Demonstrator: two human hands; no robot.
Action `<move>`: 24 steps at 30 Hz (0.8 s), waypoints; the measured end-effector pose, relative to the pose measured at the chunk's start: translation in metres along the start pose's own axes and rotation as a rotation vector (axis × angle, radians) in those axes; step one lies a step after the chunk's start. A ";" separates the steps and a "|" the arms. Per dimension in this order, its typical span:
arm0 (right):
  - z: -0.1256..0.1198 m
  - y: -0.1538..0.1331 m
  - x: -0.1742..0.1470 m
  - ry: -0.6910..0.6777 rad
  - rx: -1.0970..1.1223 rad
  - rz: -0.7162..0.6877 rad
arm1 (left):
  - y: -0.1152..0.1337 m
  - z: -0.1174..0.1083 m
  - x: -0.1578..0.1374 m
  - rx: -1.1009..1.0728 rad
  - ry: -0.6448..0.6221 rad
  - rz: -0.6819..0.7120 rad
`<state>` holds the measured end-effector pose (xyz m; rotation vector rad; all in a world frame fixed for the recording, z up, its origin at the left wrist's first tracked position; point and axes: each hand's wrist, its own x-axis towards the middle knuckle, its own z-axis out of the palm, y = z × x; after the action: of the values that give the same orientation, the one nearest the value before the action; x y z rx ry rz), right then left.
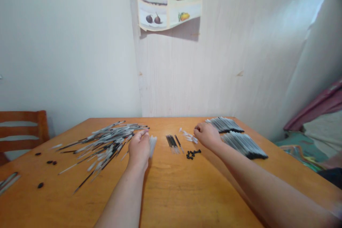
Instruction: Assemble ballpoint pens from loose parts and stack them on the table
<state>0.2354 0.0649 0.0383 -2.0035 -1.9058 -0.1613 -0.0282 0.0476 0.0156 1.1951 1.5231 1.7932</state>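
My left hand (139, 146) and right hand (208, 135) are bare. My left forearm (123, 196) and right forearm (256, 178) are bare along their visible length, each tapering toward the wrist. I cannot identify the pale, blurred patch (336, 209) beside the right forearm.

The surface (171, 192) carries one heap of thin sticks (107, 142) at eight o'clock, too tangled to count, with four loose dark bits (40, 185) farther out; one cluster of white tubes (152, 146) at seven; one row of refills (171, 142) at six; roughly ten black caps (192, 154) at five; two batches of pens (244, 145) at four. One chair (20, 130) stands at nine.
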 end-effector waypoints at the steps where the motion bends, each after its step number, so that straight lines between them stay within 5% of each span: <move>1: 0.000 -0.009 -0.004 -0.012 0.023 -0.054 | 0.003 -0.002 0.001 -0.077 0.011 -0.061; 10: 0.017 -0.094 -0.050 -0.126 0.178 -0.516 | 0.010 -0.016 0.010 -0.369 0.164 -0.375; 24: 0.044 -0.148 -0.051 -0.228 0.219 -0.465 | 0.014 -0.015 0.011 -0.498 0.236 -0.534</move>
<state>0.0789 0.0344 0.0078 -1.4648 -2.3919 0.1586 -0.0438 0.0452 0.0321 0.3102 1.2429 1.8143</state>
